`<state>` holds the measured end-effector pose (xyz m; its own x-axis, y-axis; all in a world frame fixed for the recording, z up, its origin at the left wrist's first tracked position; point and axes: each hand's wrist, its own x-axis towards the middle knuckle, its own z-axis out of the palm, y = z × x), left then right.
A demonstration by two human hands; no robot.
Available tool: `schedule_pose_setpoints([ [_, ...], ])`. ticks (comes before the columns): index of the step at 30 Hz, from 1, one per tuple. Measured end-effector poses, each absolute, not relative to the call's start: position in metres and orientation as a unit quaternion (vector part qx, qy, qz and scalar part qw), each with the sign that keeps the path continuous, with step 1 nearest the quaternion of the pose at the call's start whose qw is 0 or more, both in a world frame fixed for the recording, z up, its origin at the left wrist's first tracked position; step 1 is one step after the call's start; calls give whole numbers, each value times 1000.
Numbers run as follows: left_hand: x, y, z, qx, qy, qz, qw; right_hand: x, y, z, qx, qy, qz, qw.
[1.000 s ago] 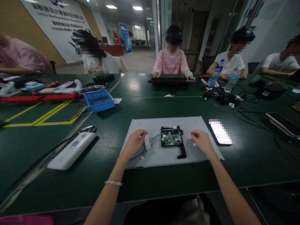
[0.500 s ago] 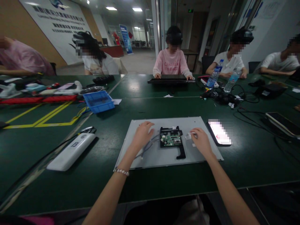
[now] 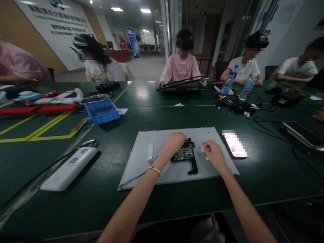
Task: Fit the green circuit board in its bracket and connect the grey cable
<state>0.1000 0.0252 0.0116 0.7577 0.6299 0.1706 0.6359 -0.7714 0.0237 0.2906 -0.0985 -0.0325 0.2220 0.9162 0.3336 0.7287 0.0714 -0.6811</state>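
A grey-white flat panel (image 3: 136, 158) lies on the table before me. On it rests a green circuit board (image 3: 186, 152) in a black frame (image 3: 193, 166) with an arm that bends at the bottom. My left hand (image 3: 174, 143) reaches over the board's upper left with closed fingers. It hides that corner and whatever its fingertips grip. My right hand (image 3: 214, 153), right of the board, pinches a small clear piece (image 3: 200, 149) between thumb and finger. A grey cable (image 3: 135, 178) runs out from under my left forearm. A white strip (image 3: 150, 152) sits on the panel's left part.
A lit phone (image 3: 234, 143) lies right of the panel, a white power bank (image 3: 71, 167) to the left. Farther off are a blue bin (image 3: 101, 110), water bottles (image 3: 229, 81) and tangled black cables (image 3: 235, 104). Several people sit across the table; one handles a dark flat panel (image 3: 182, 86).
My left hand has moved right from the cables onto the board's upper left, uncovering the white strip. My right hand stays nearly still. Across the table, the dark panel has been tilted up.
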Motion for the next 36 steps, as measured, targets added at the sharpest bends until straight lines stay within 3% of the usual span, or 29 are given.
schedule_pose_setpoints([
  [14, 97, 24, 21, -925, -370, -79, 32, 290, -99, -30, -677, -622, 124, 373],
  [25, 30, -11, 12, -877, -392, -195, -197, 290, -98, -31, -678, -610, 146, 384],
  [36, 20, -17, 1, -899, -357, -140, -212, 281, -75, -14, -666, -648, 97, 357],
])
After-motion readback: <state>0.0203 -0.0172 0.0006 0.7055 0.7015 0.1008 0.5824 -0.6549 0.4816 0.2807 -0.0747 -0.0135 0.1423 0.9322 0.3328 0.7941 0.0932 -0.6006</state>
